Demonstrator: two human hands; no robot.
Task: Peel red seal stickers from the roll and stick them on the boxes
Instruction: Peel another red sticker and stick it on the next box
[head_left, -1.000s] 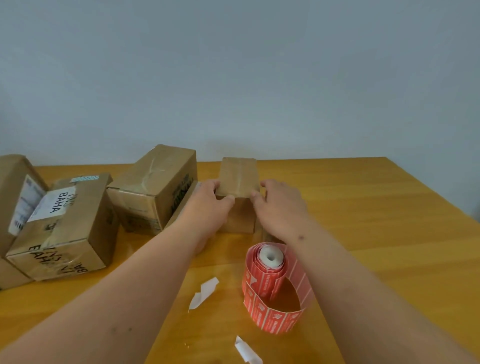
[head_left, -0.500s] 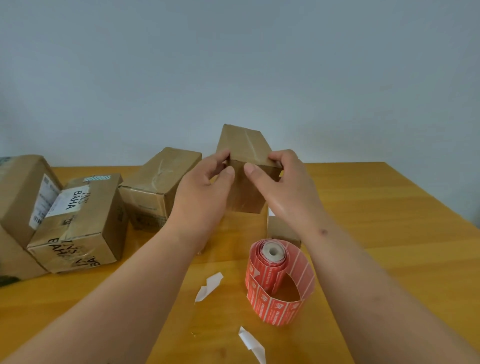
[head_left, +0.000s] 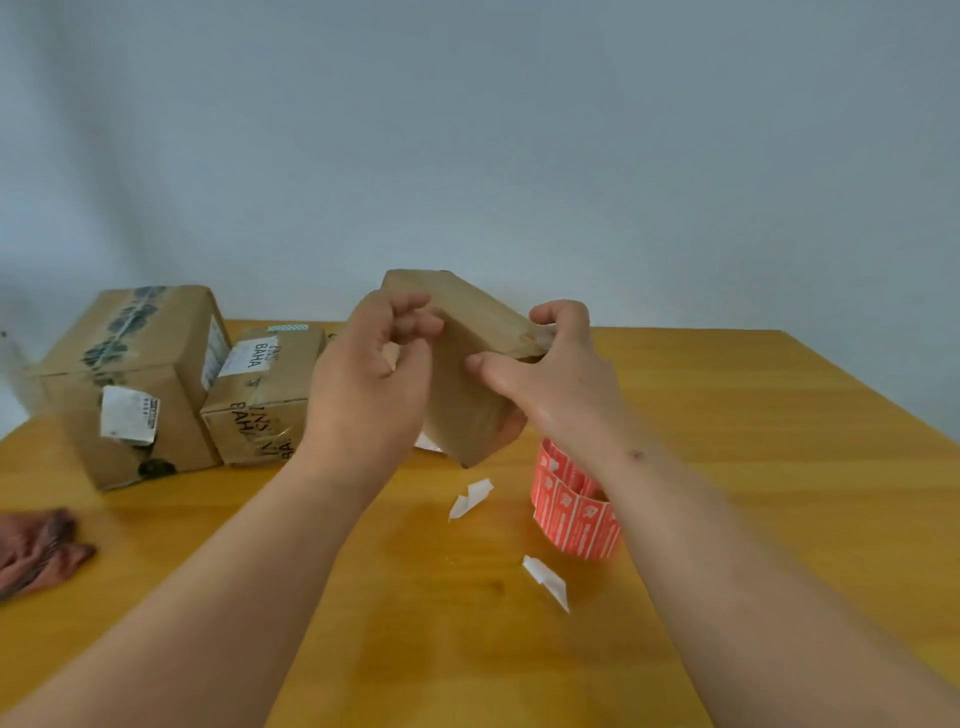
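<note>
At the far left edge of the wooden table (head_left: 753, 441) lies a crumpled reddish-brown cloth (head_left: 36, 553). Behind it stands a large cardboard box (head_left: 130, 384) with dark green printed tape on its top and a white label on its front face. Just beside it, to the right and touching or almost touching it, sits a medium cardboard box (head_left: 265, 395) with a white label and black letters. Next comes the left hand (head_left: 369, 384); its fingers are curled and lie against the left side of a small cardboard box (head_left: 467, 384), but I cannot tell if they really grip it. This small box is lifted above the table and tilted. The right hand (head_left: 550, 374) holds the box at its right end, with the thumb on the near face and the fingers curled over the far upper edge. Under the box, on the table, lie two white backing scraps (head_left: 470, 498), one near the box and one closer to the camera. The red sticker roll (head_left: 574, 512) stands on the table just below the right wrist, partly hidden by the forearm.
</note>
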